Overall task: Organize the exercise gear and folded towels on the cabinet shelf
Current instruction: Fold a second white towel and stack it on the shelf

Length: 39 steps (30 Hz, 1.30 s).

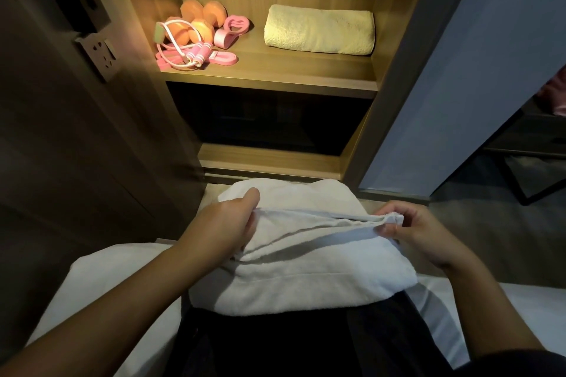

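A white towel [306, 272] lies partly folded across my lap. My left hand [226, 226] pinches the left end of its raised upper edge. My right hand [413, 229] pinches the right end of the same edge, so the fold is stretched between both hands. On the lit cabinet shelf [275, 76] a folded yellow towel [320, 30] lies at the right. At the shelf's left sit orange dumbbells [199, 21], a pink skipping rope [186, 53] and a pink hand grip [231, 30] in a loose pile.
A dark lower compartment [263, 122] opens under the shelf. The cabinet's open door [76, 101] with a wall socket [101, 55] stands at the left. A grey panel [459, 86] is at the right. White bedding [92, 291] lies under my legs.
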Tool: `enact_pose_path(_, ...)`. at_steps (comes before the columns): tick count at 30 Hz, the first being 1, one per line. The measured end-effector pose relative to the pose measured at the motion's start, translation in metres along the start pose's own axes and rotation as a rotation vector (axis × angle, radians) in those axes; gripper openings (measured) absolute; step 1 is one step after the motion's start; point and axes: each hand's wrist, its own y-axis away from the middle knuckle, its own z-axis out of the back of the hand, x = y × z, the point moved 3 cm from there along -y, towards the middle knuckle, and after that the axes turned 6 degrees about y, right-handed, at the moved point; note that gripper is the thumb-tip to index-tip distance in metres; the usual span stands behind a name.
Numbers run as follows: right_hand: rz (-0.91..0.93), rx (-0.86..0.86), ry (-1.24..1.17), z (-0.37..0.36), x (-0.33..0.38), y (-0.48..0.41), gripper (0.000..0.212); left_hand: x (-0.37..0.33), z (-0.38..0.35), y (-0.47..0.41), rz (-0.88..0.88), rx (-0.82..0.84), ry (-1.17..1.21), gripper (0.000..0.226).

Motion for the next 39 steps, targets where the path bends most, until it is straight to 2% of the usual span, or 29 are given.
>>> enact_pose_path(3,0.059,-0.045,-0.007,0.004,0.012,-0.002,0.021,0.001,0.018,0.002,-0.035,-0.080,-0.006,0.017)
enact_pose_path(6,0.123,-0.080,-0.060,0.008,0.029,-0.005,0.010,0.004,0.034,0.004,-0.078,-0.131,0.053,0.014)
enact_pose_path(9,0.142,-0.095,-0.071,0.011,0.036,-0.008,0.014,0.006,0.039,0.006,-0.089,-0.196,0.116,0.011)
enact_pose_path(14,0.000,-0.029,-0.043,0.007,0.026,-0.009,0.029,0.015,0.028,0.010,-0.071,-0.108,0.083,0.011)
enact_pose_path(18,-0.076,0.007,-0.051,0.004,0.011,-0.004,0.027,0.022,0.025,0.016,-0.103,0.023,0.109,0.013)
enact_pose_path(25,-0.050,0.010,-0.074,0.001,0.019,-0.002,0.026,0.009,0.025,-0.003,-0.237,0.145,0.104,0.012)
enact_pose_path(29,0.029,0.015,-0.071,-0.001,0.028,0.002,0.016,-0.021,0.007,-0.026,-0.292,0.131,0.159,0.016)
enact_pose_path(34,0.095,0.042,-0.032,-0.001,0.031,0.010,0.022,-0.061,-0.008,-0.047,-0.363,0.081,0.316,0.020)
enact_pose_path(39,0.146,0.034,-0.012,-0.004,0.035,0.012,0.020,-0.095,-0.033,-0.052,-0.480,-0.014,0.211,0.032)
